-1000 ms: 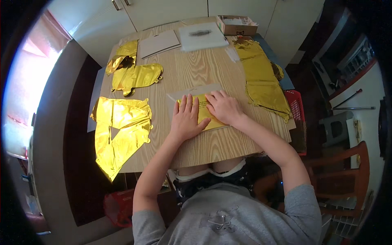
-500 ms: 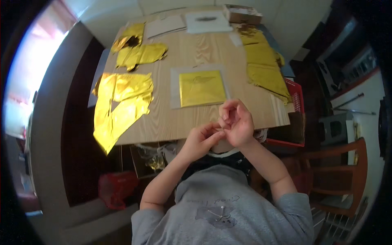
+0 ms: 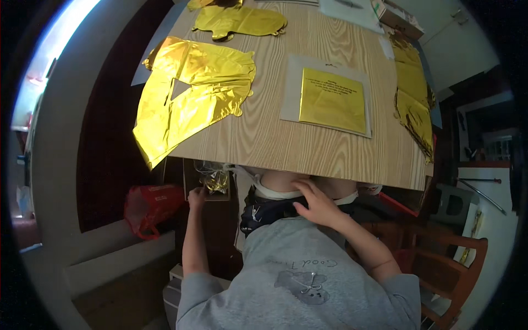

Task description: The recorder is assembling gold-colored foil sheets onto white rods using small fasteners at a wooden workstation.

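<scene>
My left hand (image 3: 196, 197) is lowered past the table's front edge, beside the open box (image 3: 221, 197) with gold foil scraps (image 3: 215, 181) and clear plastic in it. Its fingers look curled closed; what they hold, if anything, is hidden. My right hand (image 3: 320, 205) rests over my lap with its fingers stretched out, holding nothing. On the table, a flat square yellow packet (image 3: 333, 102) with dark print lies on a larger pale sheet (image 3: 291, 93). To its left is a large flat sheet of shiny gold foil, a deflated balloon by its look (image 3: 190, 104), overhanging the front edge.
More flat gold foil pieces lie at the far left (image 3: 239, 21) and along the right side (image 3: 412, 93) of the wooden table (image 3: 264, 126). An open carton (image 3: 396, 19) stands at the far right. A red bag (image 3: 151, 209) sits below left, a wooden chair (image 3: 451, 275) at right.
My hands, together before the table's edge earlier, are now apart. The left has gone down to the box; the right has dropped to my lap and opened. The view has shifted closer to the edge.
</scene>
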